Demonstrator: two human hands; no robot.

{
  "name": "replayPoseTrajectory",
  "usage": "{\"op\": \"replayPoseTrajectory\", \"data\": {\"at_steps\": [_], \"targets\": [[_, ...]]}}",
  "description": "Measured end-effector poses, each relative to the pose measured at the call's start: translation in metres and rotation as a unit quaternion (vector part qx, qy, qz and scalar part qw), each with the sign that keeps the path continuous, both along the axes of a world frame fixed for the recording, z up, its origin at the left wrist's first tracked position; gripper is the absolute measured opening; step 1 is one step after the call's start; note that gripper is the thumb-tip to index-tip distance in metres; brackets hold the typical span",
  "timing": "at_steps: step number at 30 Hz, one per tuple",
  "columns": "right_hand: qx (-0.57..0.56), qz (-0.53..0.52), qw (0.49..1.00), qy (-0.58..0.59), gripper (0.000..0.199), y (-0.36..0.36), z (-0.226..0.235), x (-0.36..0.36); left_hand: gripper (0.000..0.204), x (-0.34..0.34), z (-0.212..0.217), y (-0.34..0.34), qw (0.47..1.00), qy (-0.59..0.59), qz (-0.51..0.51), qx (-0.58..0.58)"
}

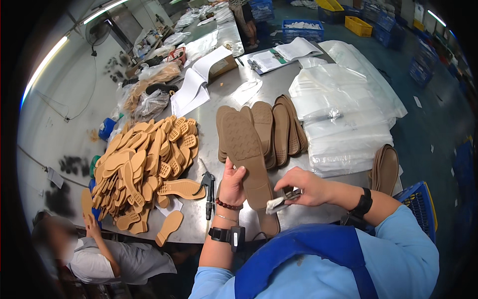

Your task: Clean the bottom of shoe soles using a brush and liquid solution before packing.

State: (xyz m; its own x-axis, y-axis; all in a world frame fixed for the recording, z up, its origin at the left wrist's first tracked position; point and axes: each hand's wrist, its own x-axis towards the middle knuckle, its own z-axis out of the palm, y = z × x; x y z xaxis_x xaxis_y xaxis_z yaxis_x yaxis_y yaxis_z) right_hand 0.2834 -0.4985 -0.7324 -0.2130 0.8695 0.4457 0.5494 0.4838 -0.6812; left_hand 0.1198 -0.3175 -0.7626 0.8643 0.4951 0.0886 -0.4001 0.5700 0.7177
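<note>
My left hand [231,185] grips a long brown shoe sole [245,144] by its edge, with the patterned tread facing up. Close to the sole's narrow end, my right hand [307,186] is closed on a small metal tool [290,196] with a white, cloth-like end; its exact kind is unclear. Beneath the held sole, part of another brown sole [269,223] shows at the table's near edge. Several more brown soles [282,133] lean together just beyond my hands. Left of my left wrist lies a dark air blow gun [208,192] with a hose.
A large heap of tan soles [134,167] covers the metal table's left side. Stacked clear plastic bags [343,109] lie right, with brown soles [385,167] at the right edge. Papers [194,84] and a clipboard [266,61] are farther back. A co-worker's hand [91,226] holds a tan sole at left.
</note>
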Motion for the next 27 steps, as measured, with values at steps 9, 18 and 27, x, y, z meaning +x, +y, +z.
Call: {"op": "replayPoseTrajectory", "data": {"at_steps": [9,18,27], "targets": [[-0.033,-0.262,0.920,0.290,0.045,-0.007,-0.005,0.039,0.045,-0.086,-0.107,-0.014,0.837,0.455,-0.120,0.280],[-0.077,-0.334,0.901,0.265,0.045,-0.029,-0.030,0.054,0.026,-0.010,-0.082,0.053,0.687,0.434,0.146,0.564],[-0.073,-0.372,0.907,0.183,0.045,-0.048,-0.030,0.049,0.068,0.080,-0.117,0.139,0.854,0.438,0.136,0.247]]}}
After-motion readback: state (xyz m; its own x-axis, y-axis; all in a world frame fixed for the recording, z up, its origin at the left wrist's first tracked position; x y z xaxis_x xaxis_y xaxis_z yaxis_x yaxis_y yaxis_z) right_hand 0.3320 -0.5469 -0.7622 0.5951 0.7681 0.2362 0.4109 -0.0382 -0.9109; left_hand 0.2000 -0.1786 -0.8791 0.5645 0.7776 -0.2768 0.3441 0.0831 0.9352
